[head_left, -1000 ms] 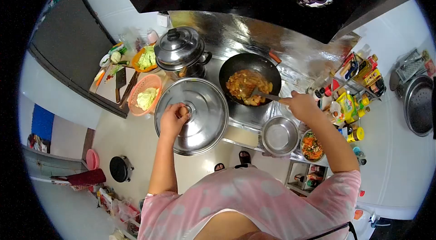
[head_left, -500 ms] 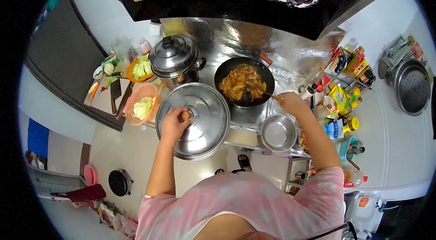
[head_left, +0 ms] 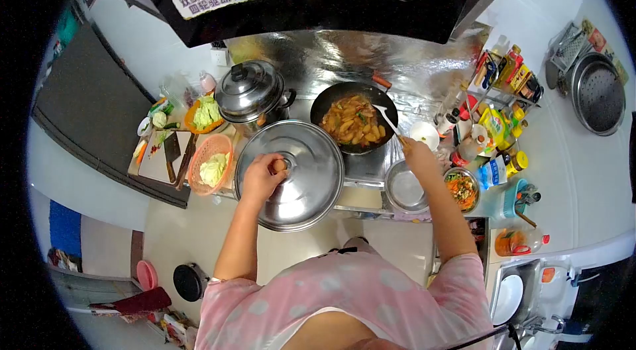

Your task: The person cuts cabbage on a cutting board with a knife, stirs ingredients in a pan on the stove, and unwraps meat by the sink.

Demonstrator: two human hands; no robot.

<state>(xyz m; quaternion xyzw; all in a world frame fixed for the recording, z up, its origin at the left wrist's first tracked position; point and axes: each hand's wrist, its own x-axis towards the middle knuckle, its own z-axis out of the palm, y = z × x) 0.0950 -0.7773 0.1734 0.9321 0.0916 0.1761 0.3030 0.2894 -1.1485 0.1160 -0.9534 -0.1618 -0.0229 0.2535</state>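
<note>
My left hand has its fingers and thumb curled round the knob of a big steel lid, while my right hand is closed on the handle of a spatula. From my view above, the lid overlaps the front edge of the counter; I can't tell whether it rests on anything. The spatula's pale end reaches over the right side of the wok, though I can't make out whether it touches the food in there. Left of the wok I see a lidded pot, and nearer me a pink basket holding cabbage. A steel bowl sits partly hidden by my right forearm, with a bowl of chopped vegetables on the arm's far side. At far left, a cleaver lies on a cutting board.
</note>
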